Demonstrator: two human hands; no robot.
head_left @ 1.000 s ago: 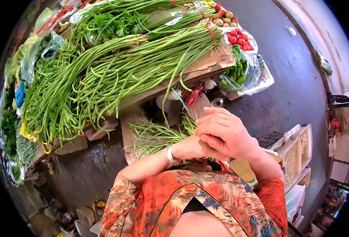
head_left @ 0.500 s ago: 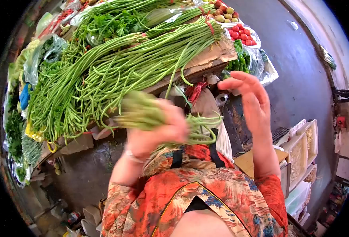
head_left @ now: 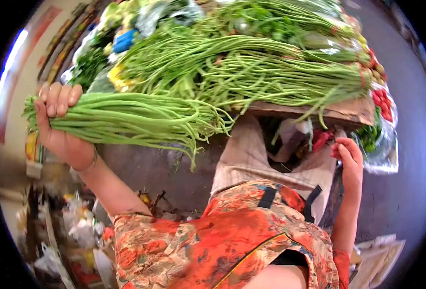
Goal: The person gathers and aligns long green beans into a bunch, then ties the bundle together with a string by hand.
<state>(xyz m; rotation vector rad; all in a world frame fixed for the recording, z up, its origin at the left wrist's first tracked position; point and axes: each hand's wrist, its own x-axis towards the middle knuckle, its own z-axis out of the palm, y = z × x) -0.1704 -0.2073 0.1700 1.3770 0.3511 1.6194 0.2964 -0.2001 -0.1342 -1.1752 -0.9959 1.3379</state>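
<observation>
At the left, my left hand (head_left: pixel 61 118) is wrapped round one end of a big bunch of green long beans (head_left: pixel 140 115). The bunch lies sideways in the air, its loose, curling ends pointing right. My right hand (head_left: pixel 349 155) is at the right, just below the stall's front edge, with the fingers curled in; whether anything is between them is hidden. Beside its fingertips hang red strips (head_left: pixel 323 139) under the stall. More long beans (head_left: pixel 290 79) lie in piles on the stall in front of me.
The stall board (head_left: pixel 314 113) has a cardboard-brown front edge. Leafy greens (head_left: pixel 266 21), a blue cloth-like thing (head_left: pixel 124 41) and a yellow one (head_left: pixel 119 79) are among the piles. Red tomatoes (head_left: pixel 382 103) and green peppers (head_left: pixel 371 135) stand at the right. Plastic bags (head_left: pixel 83 226) are at lower left.
My left hand has swung the bean bunch out to the left, and it now stretches lengthwise. My right hand has come down towards the red strips, its fingers curling. The view has turned left.
</observation>
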